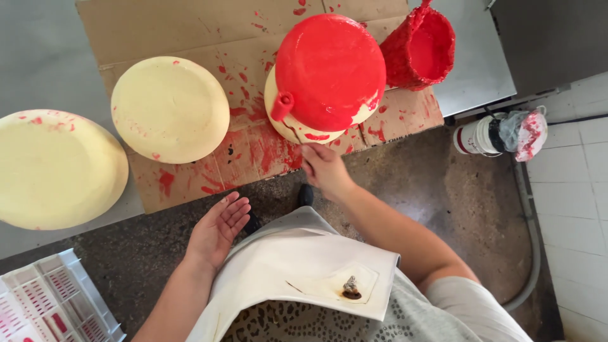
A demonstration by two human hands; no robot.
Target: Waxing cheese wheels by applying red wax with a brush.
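A red-coated pot [421, 49] held wet red paint beside the red-painted wheel [330, 71] on the bench's cardboard [190, 25]. Your right hand [324, 168] pinched a thin brush handle [295, 135] at the wheel's lower edge; your left hand [218, 229] hung open, fingers relaxed, grasping nothing.

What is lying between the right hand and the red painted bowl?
In the head view, only paint-stained cardboard lies between the right hand and the red painted bowl; a thin brush-like tool seems to bridge it.
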